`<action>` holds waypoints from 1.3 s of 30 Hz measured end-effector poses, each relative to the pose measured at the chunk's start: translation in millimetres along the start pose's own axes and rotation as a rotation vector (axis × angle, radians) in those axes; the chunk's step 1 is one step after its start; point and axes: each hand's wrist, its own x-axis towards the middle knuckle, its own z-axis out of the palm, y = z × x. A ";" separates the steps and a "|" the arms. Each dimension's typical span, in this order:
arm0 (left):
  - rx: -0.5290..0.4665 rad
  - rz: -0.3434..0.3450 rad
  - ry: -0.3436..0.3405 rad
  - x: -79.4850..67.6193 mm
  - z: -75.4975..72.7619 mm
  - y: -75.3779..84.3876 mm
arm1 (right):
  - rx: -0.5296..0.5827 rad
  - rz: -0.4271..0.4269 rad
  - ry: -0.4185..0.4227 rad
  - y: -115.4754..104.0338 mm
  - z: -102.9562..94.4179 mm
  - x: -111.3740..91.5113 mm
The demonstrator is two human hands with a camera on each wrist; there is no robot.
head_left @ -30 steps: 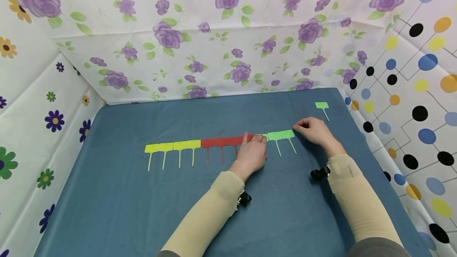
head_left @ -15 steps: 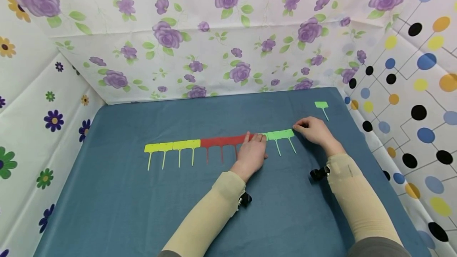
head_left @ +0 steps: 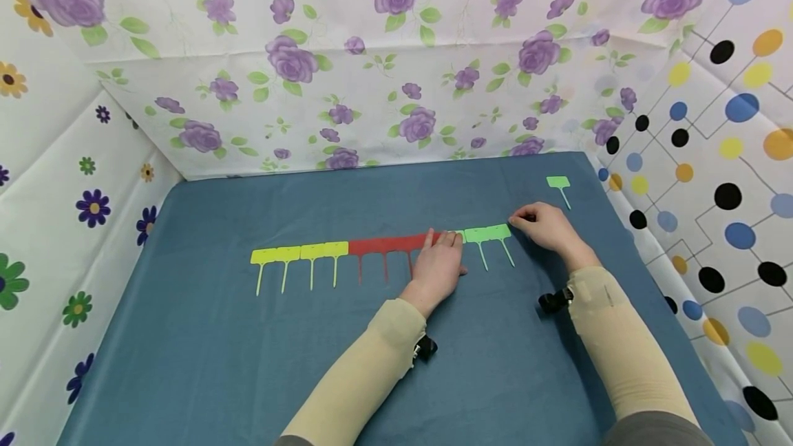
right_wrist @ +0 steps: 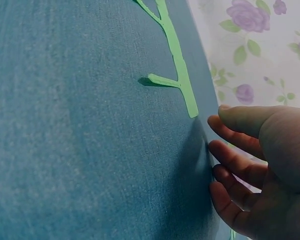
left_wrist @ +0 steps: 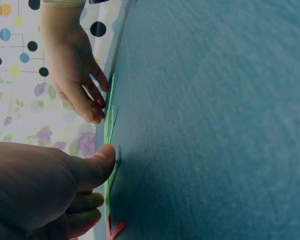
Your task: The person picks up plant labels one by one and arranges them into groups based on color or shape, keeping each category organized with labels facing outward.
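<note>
A row of T-shaped plant labels lies on the blue cloth: yellow labels [head_left: 275,256] at left, red labels [head_left: 378,246] in the middle, green labels [head_left: 487,234] at right. My left hand [head_left: 436,268] rests with extended fingers over the join of red and green, covering part of it. Just past the row's right end, my right hand [head_left: 550,227] has its fingers loosely bent. In the right wrist view its thumb [right_wrist: 245,119] and fingers hold nothing, close to the end green label [right_wrist: 187,97] but apart from it.
A single green label [head_left: 558,182] lies farther back at the right, beyond my right hand. Blue cloth [head_left: 204,356] covers the table. A flowered sheet [head_left: 372,102] stands along the back, with patterned sheets at both sides.
</note>
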 end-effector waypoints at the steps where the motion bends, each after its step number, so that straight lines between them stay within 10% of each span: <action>1: -0.003 0.000 -0.001 -0.1 -0.2 0.0 | 0.001 0.001 -0.002 -0.4 -0.2 -0.2; 18: -0.060 -0.004 0.051 13.7 6.7 18.5 | 0.039 0.027 0.127 -2.9 -12.6 -6.0; 39: -0.019 0.011 -0.084 24.4 12.1 32.6 | 0.056 0.051 0.158 12.4 -27.4 -14.8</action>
